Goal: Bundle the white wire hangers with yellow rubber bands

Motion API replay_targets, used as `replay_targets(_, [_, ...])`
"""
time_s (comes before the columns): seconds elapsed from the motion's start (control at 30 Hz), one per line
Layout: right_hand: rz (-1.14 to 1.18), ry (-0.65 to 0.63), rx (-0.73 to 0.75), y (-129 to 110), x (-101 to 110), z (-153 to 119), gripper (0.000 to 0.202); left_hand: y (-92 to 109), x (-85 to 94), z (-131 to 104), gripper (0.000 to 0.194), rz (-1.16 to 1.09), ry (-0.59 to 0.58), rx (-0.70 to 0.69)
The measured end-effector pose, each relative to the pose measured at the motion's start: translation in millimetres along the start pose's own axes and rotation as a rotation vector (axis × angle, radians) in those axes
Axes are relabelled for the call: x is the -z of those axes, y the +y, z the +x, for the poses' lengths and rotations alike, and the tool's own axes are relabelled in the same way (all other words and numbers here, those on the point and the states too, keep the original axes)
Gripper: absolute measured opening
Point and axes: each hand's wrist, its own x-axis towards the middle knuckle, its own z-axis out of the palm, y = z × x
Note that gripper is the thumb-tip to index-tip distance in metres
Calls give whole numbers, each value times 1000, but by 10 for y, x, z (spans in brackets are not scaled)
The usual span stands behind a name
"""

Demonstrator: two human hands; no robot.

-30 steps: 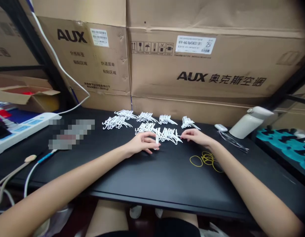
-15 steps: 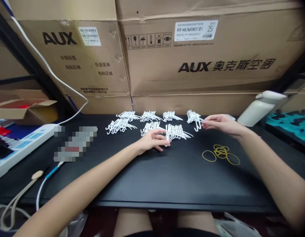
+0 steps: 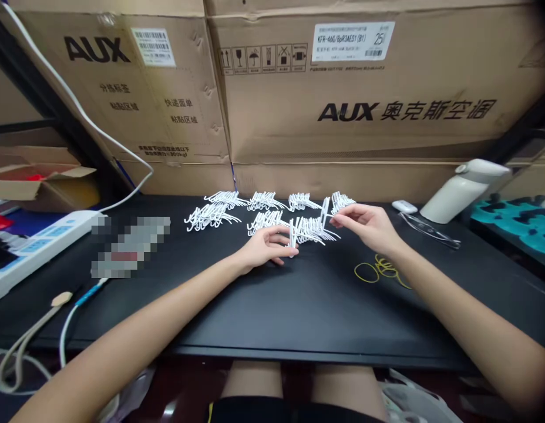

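White hooks with curved ends are grouped in several bunches on the black table (image 3: pixel 255 311). My left hand (image 3: pixel 263 247) is at the left end of the front right bunch (image 3: pixel 310 229), its fingers and thumb closed around an upright white hook (image 3: pixel 292 232) there. Pinched in the fingertips of my right hand (image 3: pixel 373 228) is another white hook (image 3: pixel 325 210), held upright above the right part of that bunch. Behind the right fingers sits a smaller bunch (image 3: pixel 342 201), partly covered by them.
Yellow rubber bands (image 3: pixel 367 272) lie by my right forearm. A white bottle (image 3: pixel 461 191) leans at the right, near a folded cable (image 3: pixel 431 229). At the left are a power strip (image 3: pixel 43 252) and a blurred-out flat object (image 3: pixel 131 247). Large cardboard boxes (image 3: pixel 272 129) wall off the back.
My right hand has moved left with a hook from the back right bunch to above the front right bunch. The left hand stays at its bunch. The view has shifted slightly.
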Motion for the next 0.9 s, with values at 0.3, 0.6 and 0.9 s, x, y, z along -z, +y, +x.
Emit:
replay_targets(0.3, [-55, 7, 103, -72, -167, -97, 24, 57, -19, -32, 56, 91, -61, -10])
replay_targets(0.6, [-61, -48, 70, 28, -391, -190, 26, 36, -15, -27, 58, 91, -54, -13])
replay_targets(0.9, [-26, -94, 61, 108, -483, -251, 21, 18, -17, -18, 49, 121, -84, -8])
